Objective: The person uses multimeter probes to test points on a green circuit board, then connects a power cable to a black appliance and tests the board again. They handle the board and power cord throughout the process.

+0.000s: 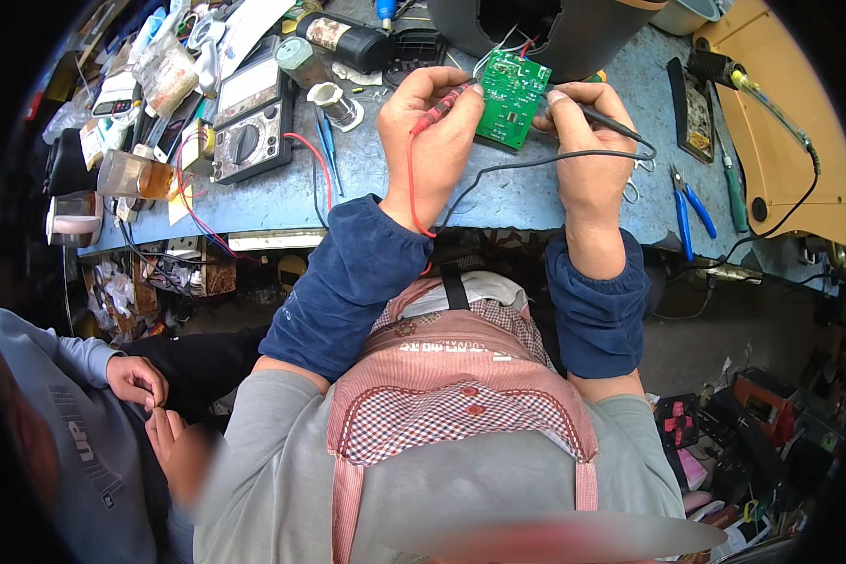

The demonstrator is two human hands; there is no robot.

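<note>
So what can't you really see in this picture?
All in the head view:
- Red probe: its very tip is too small to make out beside the left hand.
- Black probe: the right hand covers part of it.
- Green board: its back is turned away.
- Meter: its needle is too small to read.
- Black casing: its inside is dark, and the top edge cuts it off.
</note>
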